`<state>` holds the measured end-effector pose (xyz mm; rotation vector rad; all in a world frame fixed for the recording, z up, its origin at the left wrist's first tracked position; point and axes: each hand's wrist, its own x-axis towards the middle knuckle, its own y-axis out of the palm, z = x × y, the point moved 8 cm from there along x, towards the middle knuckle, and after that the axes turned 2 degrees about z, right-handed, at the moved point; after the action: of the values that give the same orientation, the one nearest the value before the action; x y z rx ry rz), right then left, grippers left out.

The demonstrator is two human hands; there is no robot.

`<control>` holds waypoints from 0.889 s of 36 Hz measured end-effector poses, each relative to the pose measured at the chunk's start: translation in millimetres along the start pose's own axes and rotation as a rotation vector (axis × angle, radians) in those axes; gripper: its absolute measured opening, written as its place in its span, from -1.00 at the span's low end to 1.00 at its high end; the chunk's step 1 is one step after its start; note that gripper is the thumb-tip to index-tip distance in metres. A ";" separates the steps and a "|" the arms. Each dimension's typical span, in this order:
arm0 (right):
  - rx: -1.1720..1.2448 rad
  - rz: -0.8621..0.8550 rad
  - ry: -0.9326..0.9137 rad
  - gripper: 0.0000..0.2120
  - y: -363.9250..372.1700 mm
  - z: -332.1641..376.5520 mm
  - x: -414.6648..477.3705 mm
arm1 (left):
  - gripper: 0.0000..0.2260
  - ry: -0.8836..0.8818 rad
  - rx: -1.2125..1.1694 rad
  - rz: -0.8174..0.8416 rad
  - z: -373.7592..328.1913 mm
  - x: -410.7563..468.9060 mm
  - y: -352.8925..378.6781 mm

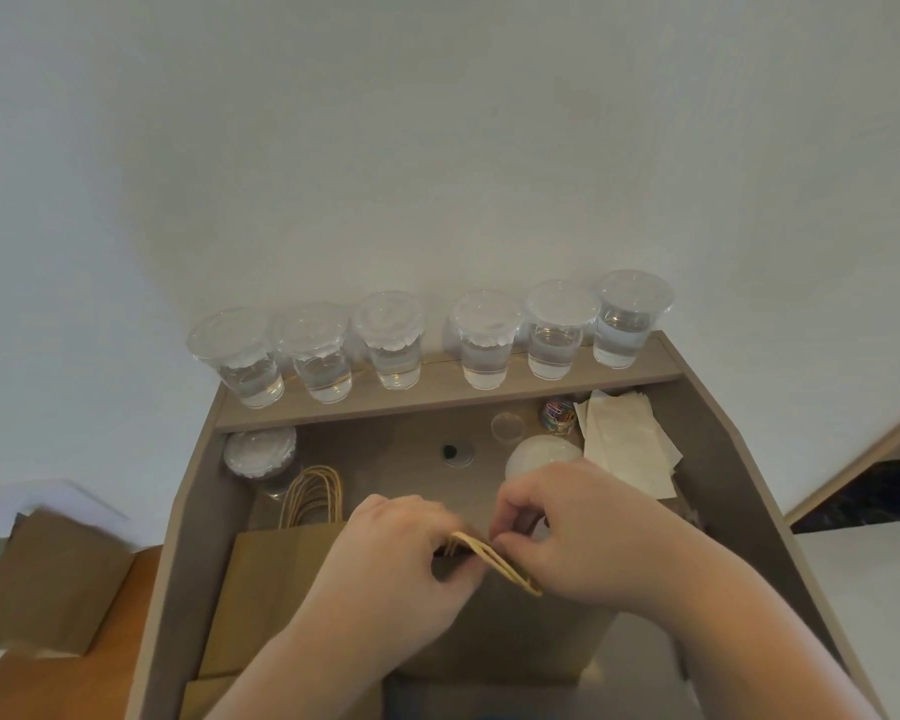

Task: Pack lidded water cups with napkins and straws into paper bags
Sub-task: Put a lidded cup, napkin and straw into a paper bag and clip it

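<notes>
Pinching the twisted-paper handles [494, 561] of a paper bag [281, 589] from both sides, left hand [396, 558] curled round the far-left end and right hand [583, 537] curled round the near-right end. Keeps the handles' long axis slanted between the two hands, with the bag itself lying flat on the table [396, 459] directly beneath them. Probably calls for pulling the two sides apart across that slant to open the mouth. Just beyond the left hand: looped handles of spare bags [315, 493]. Farther off to the right, nearer the right hand: a loose pile of napkins [627, 444]. Farthest, straight ahead on the raised shelf [437, 387]: six lidded cups [487, 340] of water standing upright in a row, well apart from either hand. No straws to be made out.
</notes>
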<state>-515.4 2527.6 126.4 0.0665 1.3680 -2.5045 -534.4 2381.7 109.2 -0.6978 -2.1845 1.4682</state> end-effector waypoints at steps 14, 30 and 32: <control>-0.151 -0.035 -0.006 -0.84 -1.6 24.5 -14.5 | -0.75 0.005 -0.106 -0.002 -6.3 -0.1 -9.6; -0.192 -0.086 0.023 -0.76 1.1 23.0 -20.5 | -0.74 0.024 -0.115 -0.013 -7.0 -1.9 -11.9; -0.189 -0.068 0.043 -0.75 4.7 19.6 -16.3 | -0.74 0.019 -0.107 -0.002 -6.9 -1.7 -11.9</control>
<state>-496.6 2512.7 136.2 0.0349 1.6434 -2.4276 -531.1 2381.8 122.6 -0.7414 -2.2619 1.3457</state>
